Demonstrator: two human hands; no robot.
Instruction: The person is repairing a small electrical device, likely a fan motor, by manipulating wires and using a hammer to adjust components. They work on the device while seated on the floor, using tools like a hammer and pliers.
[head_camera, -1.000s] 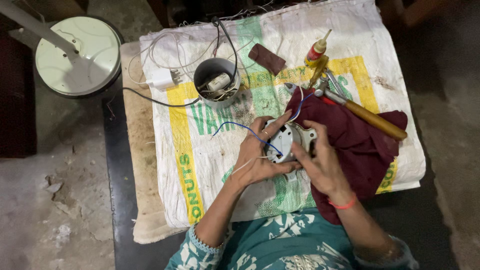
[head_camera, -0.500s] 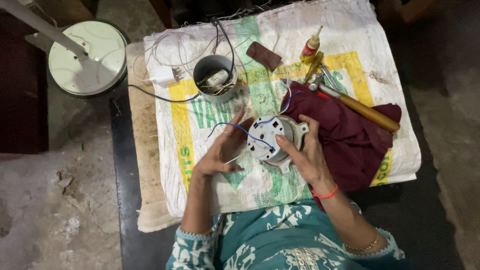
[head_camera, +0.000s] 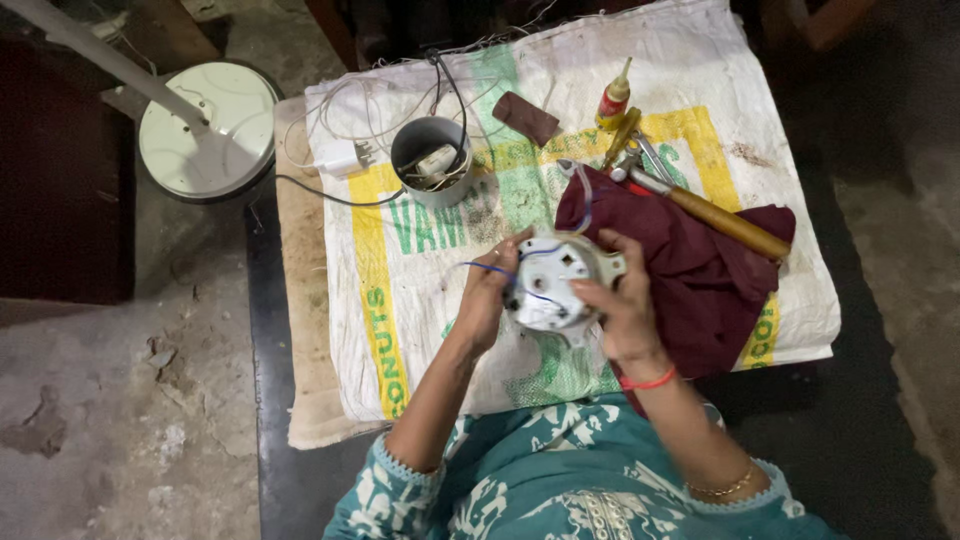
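A round grey-white motor housing (head_camera: 556, 283) with blue and white wires is held above a printed white sack (head_camera: 430, 270) spread over the table. My right hand (head_camera: 625, 310) grips the housing on its right side, a red band on the wrist. My left hand (head_camera: 490, 295) is at its left edge, fingers pinching a blue wire (head_camera: 490, 270) that trails off to the left. A dark red cloth (head_camera: 700, 270) lies just right of the housing.
A grey metal cup (head_camera: 432, 160) holding small parts and a black cable stands at the back. A white plug (head_camera: 340, 157), a glue bottle (head_camera: 613, 100), pliers and a wooden-handled tool (head_camera: 725, 222) lie on the sack. A round white stand base (head_camera: 207, 130) sits on the floor left.
The motor housing has been turned between the hands and its face now points up at me. My left hand has shifted from under it to its left edge, onto the blue wire.
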